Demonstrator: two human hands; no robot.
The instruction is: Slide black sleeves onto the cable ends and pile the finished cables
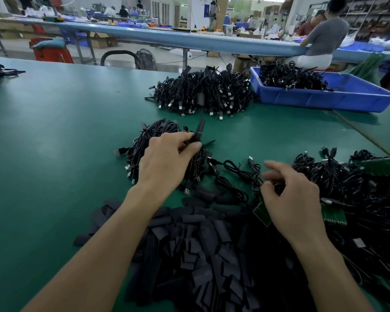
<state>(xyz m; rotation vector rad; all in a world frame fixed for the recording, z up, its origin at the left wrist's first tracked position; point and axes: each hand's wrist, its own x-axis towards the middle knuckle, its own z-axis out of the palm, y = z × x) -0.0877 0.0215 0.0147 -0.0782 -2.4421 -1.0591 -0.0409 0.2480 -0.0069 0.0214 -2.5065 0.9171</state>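
Indoors, green table [54, 131], cable pile [203, 91], blue bin [313, 100], long workbench [167, 39] behind

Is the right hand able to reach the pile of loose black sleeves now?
Probably yes: the sleeves lie uncovered on the table, next to the right hand and partly under its forearm, and nothing lies over them.

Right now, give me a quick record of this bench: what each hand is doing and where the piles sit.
left hand: pinches a black sleeve above the near cable pile
right hand: fingers curled over a loose cable; grip unclear
loose sleeves: heap at the near edge
far cable pile: beside the blue bin, which also holds cables
right cable heap: with green boards
surface: green table
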